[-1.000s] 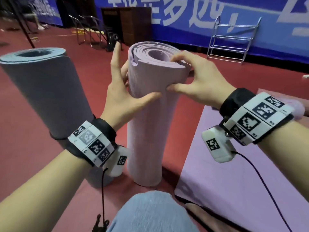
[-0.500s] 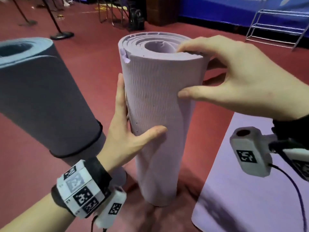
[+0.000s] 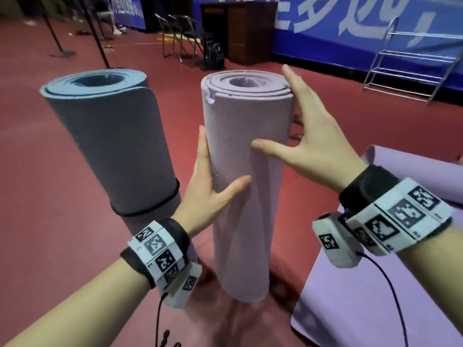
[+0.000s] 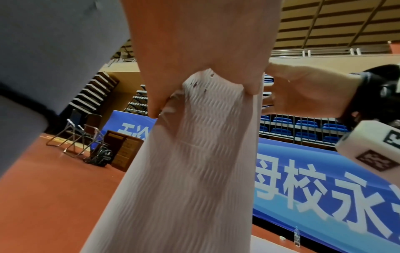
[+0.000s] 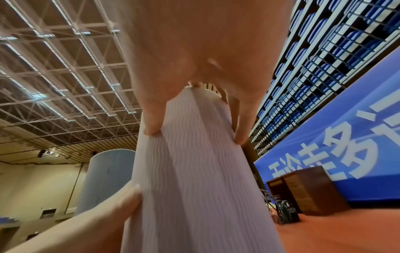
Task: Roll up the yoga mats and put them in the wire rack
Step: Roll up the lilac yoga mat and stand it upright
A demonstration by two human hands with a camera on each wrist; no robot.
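- Rolled lilac yoga mat (image 3: 246, 186) stood upright on end at centre frame, its lower end on the red floor (image 3: 50, 234); spiral of layers visible at the top, a small nick in the outer edge at upper left of the roll.
- Left hand (image 3: 208, 194) against the roll's left side at mid-height: fingers straight up along the mat, thumb laid across the ribbed front. Hand flat and extended, bracing rather than clenched; left wrist view showed thumb and fingers straddling the ribbed surface.
- Right hand (image 3: 314, 144) on the roll's right side, higher up: fingers straight and reaching to the top rim, thumb pressed on the front. Also extended, not curled round it; right wrist view showed fingertips (image 5: 239, 137) touching the mat's edge.
- Grey yoga mat with blue inner face (image 3: 110, 144) stood rolled at left of frame, tilted, a black band round its lower part; near the lilac roll but apart from it.
- Unrolled lilac mat (image 3: 350, 309) lay flat on the floor at lower right.
- Wire rack (image 3: 411, 63) stood at upper right against the blue banner (image 3: 350, 21), well apart from the mats.
- Brown wooden cabinet (image 3: 240, 31), folding chairs (image 3: 180, 36) and a black bag (image 3: 214, 56) at top centre.
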